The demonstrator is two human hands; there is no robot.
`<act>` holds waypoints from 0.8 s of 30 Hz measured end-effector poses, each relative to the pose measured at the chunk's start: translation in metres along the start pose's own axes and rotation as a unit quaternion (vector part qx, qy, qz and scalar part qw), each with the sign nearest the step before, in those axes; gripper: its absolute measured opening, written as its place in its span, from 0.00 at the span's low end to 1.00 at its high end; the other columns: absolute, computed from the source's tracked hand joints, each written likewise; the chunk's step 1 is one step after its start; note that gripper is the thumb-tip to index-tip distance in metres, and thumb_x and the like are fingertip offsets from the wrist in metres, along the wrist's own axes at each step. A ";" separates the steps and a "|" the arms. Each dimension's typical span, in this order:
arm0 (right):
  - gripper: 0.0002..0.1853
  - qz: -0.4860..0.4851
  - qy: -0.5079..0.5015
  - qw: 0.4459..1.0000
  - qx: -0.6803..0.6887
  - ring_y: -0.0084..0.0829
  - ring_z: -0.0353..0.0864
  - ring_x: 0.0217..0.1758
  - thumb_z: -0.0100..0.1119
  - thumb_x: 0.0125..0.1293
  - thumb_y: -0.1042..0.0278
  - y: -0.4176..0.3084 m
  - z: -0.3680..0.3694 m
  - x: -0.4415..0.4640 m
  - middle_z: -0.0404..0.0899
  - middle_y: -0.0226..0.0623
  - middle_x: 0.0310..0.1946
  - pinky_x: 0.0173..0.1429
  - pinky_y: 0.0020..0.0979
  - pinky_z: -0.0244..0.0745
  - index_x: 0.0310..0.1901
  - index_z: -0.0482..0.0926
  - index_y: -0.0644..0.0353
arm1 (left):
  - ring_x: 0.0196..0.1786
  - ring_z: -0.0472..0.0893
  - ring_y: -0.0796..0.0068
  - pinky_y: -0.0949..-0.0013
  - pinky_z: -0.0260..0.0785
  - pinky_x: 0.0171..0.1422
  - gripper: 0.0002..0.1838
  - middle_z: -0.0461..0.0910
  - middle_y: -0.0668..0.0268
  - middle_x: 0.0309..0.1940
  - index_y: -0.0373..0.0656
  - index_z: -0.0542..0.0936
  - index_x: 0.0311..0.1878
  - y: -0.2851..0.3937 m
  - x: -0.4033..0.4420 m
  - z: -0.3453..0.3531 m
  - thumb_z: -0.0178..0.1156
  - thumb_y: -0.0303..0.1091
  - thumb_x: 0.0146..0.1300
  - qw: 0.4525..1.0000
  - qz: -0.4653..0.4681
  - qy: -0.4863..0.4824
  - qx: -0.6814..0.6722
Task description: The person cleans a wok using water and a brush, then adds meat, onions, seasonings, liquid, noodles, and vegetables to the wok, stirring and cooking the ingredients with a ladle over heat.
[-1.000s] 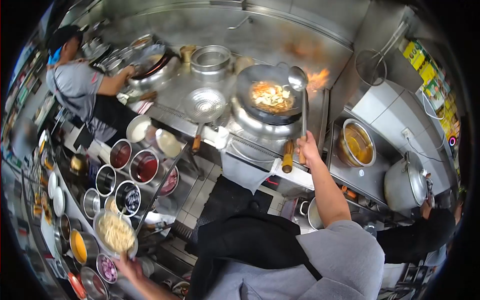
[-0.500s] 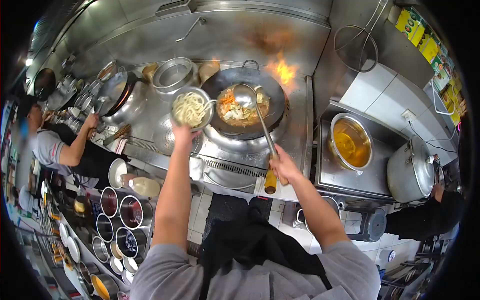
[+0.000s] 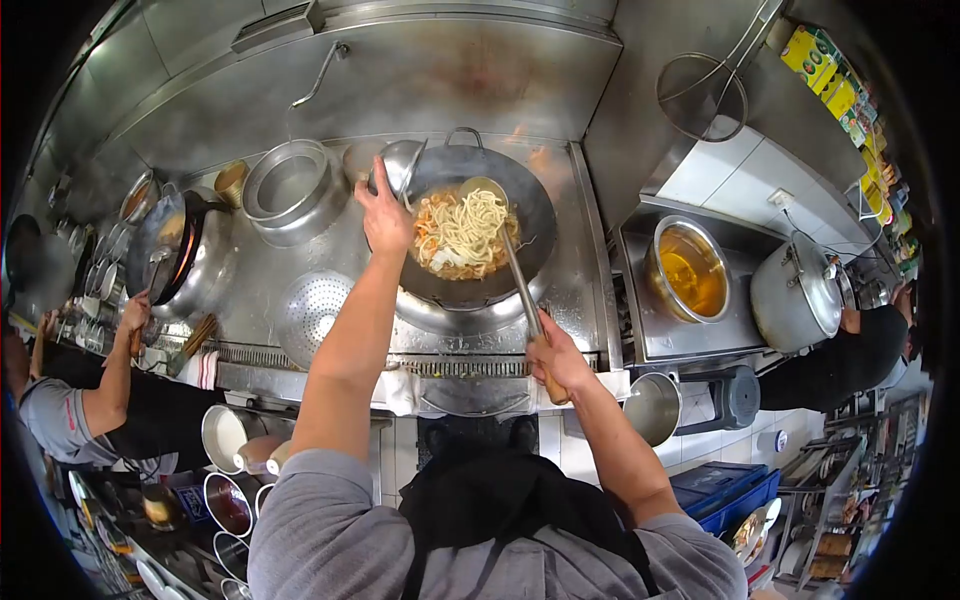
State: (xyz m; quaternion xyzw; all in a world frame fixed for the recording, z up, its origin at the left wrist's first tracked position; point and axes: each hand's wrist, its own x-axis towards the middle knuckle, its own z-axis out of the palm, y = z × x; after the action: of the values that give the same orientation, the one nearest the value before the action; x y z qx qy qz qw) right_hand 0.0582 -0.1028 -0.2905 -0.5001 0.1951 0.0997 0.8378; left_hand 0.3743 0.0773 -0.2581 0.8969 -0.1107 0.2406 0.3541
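My left hand (image 3: 384, 212) holds a metal bowl (image 3: 402, 165) tipped on its side at the left rim of the wok (image 3: 535, 205). Pale thick noodles (image 3: 478, 230) lie in the wok on top of sliced carrot and other vegetables (image 3: 440, 250). In my right hand (image 3: 560, 355) is the wooden handle of a long ladle (image 3: 522, 280), whose round head rests among the noodles. The bowl's inside is mostly turned away from view.
Left of the wok stand nested metal pots (image 3: 287, 190) and a perforated strainer (image 3: 315, 315). A bowl of yellow liquid (image 3: 690, 270) and a lidded pot (image 3: 797, 295) are at right. One co-worker (image 3: 75, 410) tends another wok at left; another's dark sleeve (image 3: 850, 360) shows at right.
My left hand has carried the bowl to the wok and tipped it; the noodles are now in the wok. The ladle head has stayed in the wok. The flame behind has shrunk.
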 end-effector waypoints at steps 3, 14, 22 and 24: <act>0.47 0.001 0.236 0.747 -0.621 0.60 0.81 0.41 0.54 0.64 0.73 0.009 -0.001 0.012 0.82 0.60 0.39 0.51 0.49 0.75 0.78 0.36 0.48 | 0.45 0.79 0.34 0.46 0.75 0.53 0.51 0.57 0.38 0.65 0.62 0.49 0.79 -0.020 -0.005 0.001 0.55 0.18 0.53 0.999 -0.012 -0.013 -0.034; 0.44 -0.001 0.105 0.947 -0.302 0.30 0.75 0.23 0.53 0.64 0.76 0.016 0.041 -0.007 0.75 0.37 0.28 0.30 0.33 0.74 0.79 0.43 0.50 | 0.51 0.76 0.35 0.45 0.73 0.56 0.52 0.60 0.44 0.62 0.59 0.46 0.79 -0.040 -0.003 0.007 0.54 0.16 0.52 0.993 -0.034 -0.063 -0.098; 0.43 -0.009 0.242 0.841 -0.483 0.55 0.80 0.42 0.54 0.63 0.73 0.028 0.050 -0.007 0.80 0.57 0.41 0.54 0.45 0.73 0.78 0.45 0.51 | 0.51 0.78 0.36 0.46 0.73 0.57 0.53 0.58 0.43 0.64 0.60 0.44 0.79 -0.033 0.019 0.003 0.56 0.15 0.52 0.991 -0.029 -0.059 -0.116; 0.44 -0.121 0.180 0.822 -0.527 0.51 0.81 0.37 0.52 0.63 0.75 0.048 0.020 0.001 0.81 0.51 0.40 0.48 0.43 0.76 0.79 0.43 0.53 | 0.51 0.78 0.36 0.46 0.73 0.57 0.53 0.57 0.43 0.65 0.61 0.44 0.79 -0.033 0.021 0.007 0.56 0.15 0.52 0.992 -0.026 -0.064 -0.110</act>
State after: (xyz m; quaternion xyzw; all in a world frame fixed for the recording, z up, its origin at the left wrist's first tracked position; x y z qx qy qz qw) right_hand 0.0462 -0.0625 -0.3206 -0.8939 0.1982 -0.0065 0.4021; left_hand 0.4072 0.0959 -0.2705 0.8688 -0.1356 0.1599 0.4485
